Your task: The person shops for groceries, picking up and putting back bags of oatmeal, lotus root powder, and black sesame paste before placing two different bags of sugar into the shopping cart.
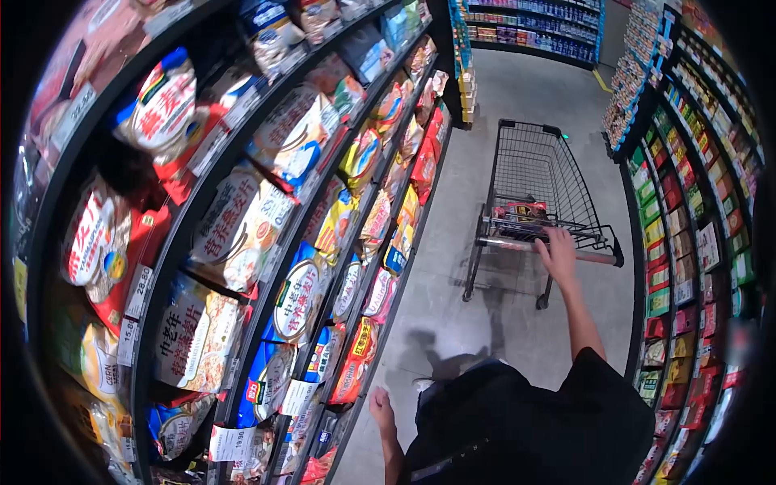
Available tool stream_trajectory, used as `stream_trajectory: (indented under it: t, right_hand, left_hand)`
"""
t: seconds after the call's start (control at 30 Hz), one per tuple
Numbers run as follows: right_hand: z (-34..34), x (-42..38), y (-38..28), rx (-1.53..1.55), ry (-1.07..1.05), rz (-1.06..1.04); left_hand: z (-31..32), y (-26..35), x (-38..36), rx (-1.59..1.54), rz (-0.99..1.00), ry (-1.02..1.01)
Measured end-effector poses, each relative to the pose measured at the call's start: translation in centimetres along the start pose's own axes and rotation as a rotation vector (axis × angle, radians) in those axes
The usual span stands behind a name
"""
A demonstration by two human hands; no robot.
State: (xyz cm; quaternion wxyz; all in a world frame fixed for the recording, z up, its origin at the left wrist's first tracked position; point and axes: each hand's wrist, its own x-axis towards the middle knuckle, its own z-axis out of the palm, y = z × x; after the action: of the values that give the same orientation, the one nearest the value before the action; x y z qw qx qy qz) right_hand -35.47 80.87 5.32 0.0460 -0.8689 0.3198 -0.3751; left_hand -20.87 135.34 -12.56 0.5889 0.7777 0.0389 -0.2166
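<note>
A black wire shopping cart (537, 166) stands ahead in the aisle, its handle bar (517, 243) facing me. My right hand (558, 252) is at the handle bar with fingers stretched out and apart; whether the palm presses on the bar is hard to tell. Inside the cart, near the handle, lies a red and dark package (520, 212). My left hand (382, 408) hangs low at my side, its fingers loosely curled and nothing visible in them. It is nearest to the lower shelves on the left, where a red-orange bag (356, 360) stands.
Tall shelves on the left carry bagged oatmeal (229, 222) and price tags (233, 444). On the right, curved shelves (675, 242) hold boxes and packets. Bottles line a shelf (537, 36) at the far end. Grey floor (436, 283) runs between them.
</note>
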Motion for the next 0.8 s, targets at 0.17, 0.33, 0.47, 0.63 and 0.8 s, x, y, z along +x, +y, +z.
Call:
stream_trajectory:
  t: [0.17, 0.33, 0.47, 0.63, 0.8]
  right_hand:
    - [-0.6, -2.7, 7.4, -0.14, -0.428, 0.164]
    - [-0.7, -1.8, 7.9, -0.016, -0.499, 0.186]
    - [-0.6, -2.3, 7.8, -0.036, -0.442, 0.153]
    - [-0.9, -4.3, 6.6, 0.001, -0.474, 0.145]
    - [-2.0, -8.8, 4.7, -0.012, -0.378, 0.001]
  left_hand:
    - [-0.9, -11.9, -3.0, -0.411, -0.634, 0.04]
    - [2.3, -14.4, -9.9, -0.216, -0.778, 0.044]
    - [7.0, -12.5, -12.8, -0.303, -0.725, -0.202]
    - [11.7, -10.9, -8.9, -0.145, -0.59, -0.108]
    - [16.6, -2.8, -7.4, -0.008, -0.213, -0.107]
